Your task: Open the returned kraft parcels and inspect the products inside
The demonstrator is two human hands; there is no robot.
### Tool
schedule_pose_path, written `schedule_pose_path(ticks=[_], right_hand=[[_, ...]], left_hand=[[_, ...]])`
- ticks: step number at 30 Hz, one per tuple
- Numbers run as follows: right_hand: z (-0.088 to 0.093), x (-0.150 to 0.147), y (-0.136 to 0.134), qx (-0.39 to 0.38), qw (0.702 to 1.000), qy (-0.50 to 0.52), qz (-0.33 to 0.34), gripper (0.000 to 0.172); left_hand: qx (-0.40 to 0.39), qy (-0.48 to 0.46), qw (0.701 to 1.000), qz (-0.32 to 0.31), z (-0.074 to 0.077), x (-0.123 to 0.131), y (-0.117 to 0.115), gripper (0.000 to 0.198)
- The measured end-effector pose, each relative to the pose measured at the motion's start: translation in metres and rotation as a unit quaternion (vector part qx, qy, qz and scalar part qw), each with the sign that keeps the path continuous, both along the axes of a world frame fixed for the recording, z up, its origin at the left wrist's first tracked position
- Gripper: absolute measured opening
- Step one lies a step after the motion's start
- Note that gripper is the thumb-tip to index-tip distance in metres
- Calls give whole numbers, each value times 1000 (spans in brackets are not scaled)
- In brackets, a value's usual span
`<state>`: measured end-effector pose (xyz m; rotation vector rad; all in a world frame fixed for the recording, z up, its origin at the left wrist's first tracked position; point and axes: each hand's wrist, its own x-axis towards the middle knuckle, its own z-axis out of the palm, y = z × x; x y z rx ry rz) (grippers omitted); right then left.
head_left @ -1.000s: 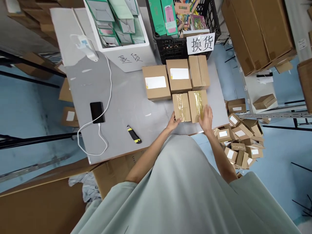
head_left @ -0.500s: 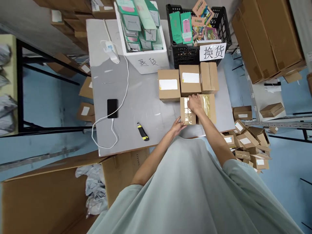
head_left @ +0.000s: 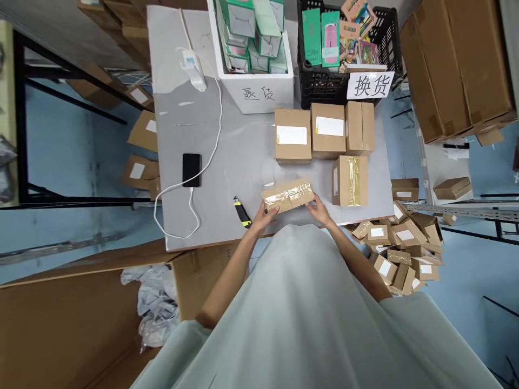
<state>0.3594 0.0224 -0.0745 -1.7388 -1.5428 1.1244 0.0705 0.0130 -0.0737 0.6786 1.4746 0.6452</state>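
Observation:
A long, narrow cardboard box [head_left: 288,195] with shiny tape is held between my two hands, over the front part of the grey table [head_left: 239,146]. My left hand [head_left: 264,217] grips its left end, thumb on top. At its right end, my right hand [head_left: 319,209] holds the near corner. A yellow and black box cutter [head_left: 242,212] lies just left of my left hand. Right of my right hand stands a taped carton [head_left: 350,181], and behind it are more cartons, one [head_left: 293,135] with a white label.
A white bin [head_left: 257,93] of green boxes and a black crate [head_left: 328,89] stand at the back. A black phone-like device [head_left: 191,169] with a white cable lies left. Below left is a large open carton [head_left: 60,324]; parcels [head_left: 405,235] pile up at the right.
The narrow box has come away from beside the taped carton, moved left and turned lengthwise. My left hand shifted left with it; my right hand went from its top to its right end.

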Motion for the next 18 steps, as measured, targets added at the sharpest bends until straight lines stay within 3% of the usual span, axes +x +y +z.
schedule_pose_path(ticks=[4,7,11,15,18], right_hand=[[13,10,33,-53,992,91,-63,60],[23,21,68,-49,990,60,-116,51],[27,23,114,-19,989,18,-145,47],[27,17,140,-11,990,-8,-142,42],[27,17,124,3,991,-72,-112,46]], left_hand=[[68,-4,997,-21,0,17,54,103],[153,-5,988,-26,-1,34,108,90],[159,-17,987,-22,-2,53,159,81],[159,18,987,-5,2,60,178,79],[177,37,983,-28,9,53,166,77]])
